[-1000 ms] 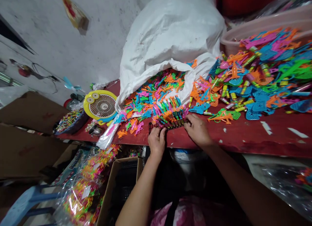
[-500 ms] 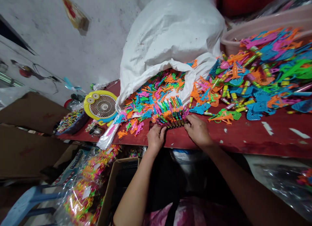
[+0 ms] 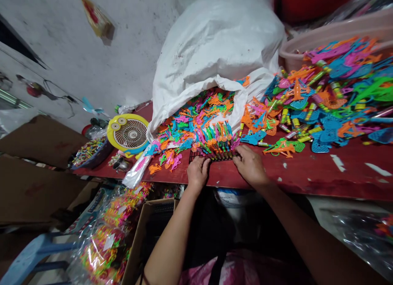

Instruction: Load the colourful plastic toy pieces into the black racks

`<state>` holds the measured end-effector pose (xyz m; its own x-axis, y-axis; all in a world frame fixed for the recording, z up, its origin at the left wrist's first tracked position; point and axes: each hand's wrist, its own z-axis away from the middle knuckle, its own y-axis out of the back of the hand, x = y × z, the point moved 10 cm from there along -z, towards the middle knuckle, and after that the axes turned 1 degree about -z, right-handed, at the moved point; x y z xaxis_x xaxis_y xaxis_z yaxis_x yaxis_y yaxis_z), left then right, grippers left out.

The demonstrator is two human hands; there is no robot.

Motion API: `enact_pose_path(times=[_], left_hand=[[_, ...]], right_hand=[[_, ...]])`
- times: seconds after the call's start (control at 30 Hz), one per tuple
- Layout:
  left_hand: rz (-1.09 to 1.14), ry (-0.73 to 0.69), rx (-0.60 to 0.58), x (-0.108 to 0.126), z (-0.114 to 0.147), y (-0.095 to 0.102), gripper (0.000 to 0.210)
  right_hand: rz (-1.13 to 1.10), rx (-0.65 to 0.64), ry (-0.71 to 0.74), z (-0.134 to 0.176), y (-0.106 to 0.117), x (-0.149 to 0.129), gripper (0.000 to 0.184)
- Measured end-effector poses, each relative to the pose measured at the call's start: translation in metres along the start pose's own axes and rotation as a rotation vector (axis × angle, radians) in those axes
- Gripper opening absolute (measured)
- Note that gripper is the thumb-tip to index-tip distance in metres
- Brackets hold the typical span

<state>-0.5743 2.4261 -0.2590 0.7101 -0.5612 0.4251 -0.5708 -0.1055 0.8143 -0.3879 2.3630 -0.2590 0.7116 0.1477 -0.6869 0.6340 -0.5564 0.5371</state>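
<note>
A black grid rack (image 3: 194, 155) lies on the red table near its front edge. Rows of small colourful plastic pieces (image 3: 215, 139) stand in it, pink, green, blue and orange, with round orange parts facing me. My left hand (image 3: 198, 173) is closed at the rack's left front corner, thumb and fingers against its edge. At the right end, my right hand (image 3: 251, 166) grips the rack's side, its fingertips partly hidden. Right behind the rack, loose plastic pieces (image 3: 184, 131) spill from a large white sack (image 3: 215, 39).
To the right lies a heap of plastic toys and tubes (image 3: 331, 100) before a pink tub (image 3: 288, 51). A yellow fan (image 3: 130, 133) and a bowl of small pieces (image 3: 92, 154) stand left. Below are an open carton (image 3: 135, 244), bagged pieces (image 3: 101, 244) and a blue chair (image 3: 39, 252).
The whole view has shifted slightly. Both hands stay at the two ends of the rack, and the pieces in it look the same.
</note>
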Motion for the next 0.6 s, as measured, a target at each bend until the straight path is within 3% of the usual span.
enact_pose_path(times=[0.4,0.6], left_hand=[[-0.024,-0.005,-0.092,-0.007,-0.014,-0.009,0.029],[-0.062,-0.026,-0.097,0.011,0.003,-0.004,0.026]], right_hand=[[-0.001,0.027,0.012,-0.001,0.000,0.001,0.009],[-0.078,-0.002,-0.042,-0.002,0.009,0.013,0.006]])
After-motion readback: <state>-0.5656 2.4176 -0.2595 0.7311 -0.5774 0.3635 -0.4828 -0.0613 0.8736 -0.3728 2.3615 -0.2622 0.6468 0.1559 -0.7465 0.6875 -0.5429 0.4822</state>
